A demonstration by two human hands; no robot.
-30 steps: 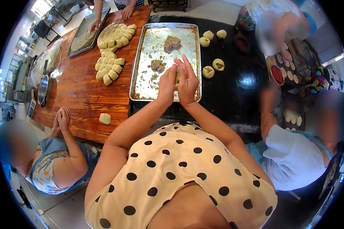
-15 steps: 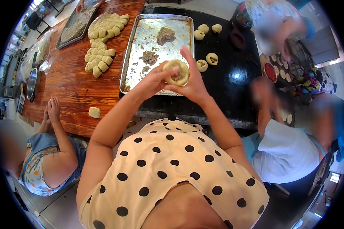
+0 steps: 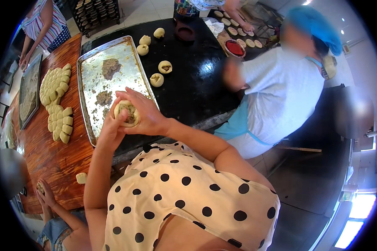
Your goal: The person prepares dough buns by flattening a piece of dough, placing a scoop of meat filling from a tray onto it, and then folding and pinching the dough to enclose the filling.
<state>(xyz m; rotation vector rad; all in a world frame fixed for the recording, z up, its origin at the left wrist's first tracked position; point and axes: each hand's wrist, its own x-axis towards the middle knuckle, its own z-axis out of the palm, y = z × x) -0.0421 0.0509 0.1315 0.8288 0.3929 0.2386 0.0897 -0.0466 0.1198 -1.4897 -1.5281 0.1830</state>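
Note:
A round piece of pale dough (image 3: 118, 109), cupped open with brownish filling (image 3: 132, 111) inside, sits between my hands. My left hand (image 3: 112, 129) grips it from below and the left, the thumb pressed into the filling. Around its far and right side curls my right hand (image 3: 145, 112), fingers wrapped on the dough's edge. Both hands are above the near end of a metal baking tray (image 3: 84, 62), where two clumps of the same filling (image 3: 111, 68) lie among crumbs. Several filled dough balls (image 3: 165, 67) rest right of the tray; at least one shows filling at its top.
Cut dough pieces (image 3: 55, 85) cluster on the wooden table (image 3: 42, 163), beside another tray of filling (image 3: 29, 94). A lone dough piece (image 3: 81, 178) lies near my left forearm. Close on the right stands a co-worker in a blue cap (image 3: 314, 27); another person's hands (image 3: 46, 194) are at lower left.
The view has swung right, so the table and tray appear further left. My hands still hold the dough, with the right hand now wrapped more closely around it and more filling visible.

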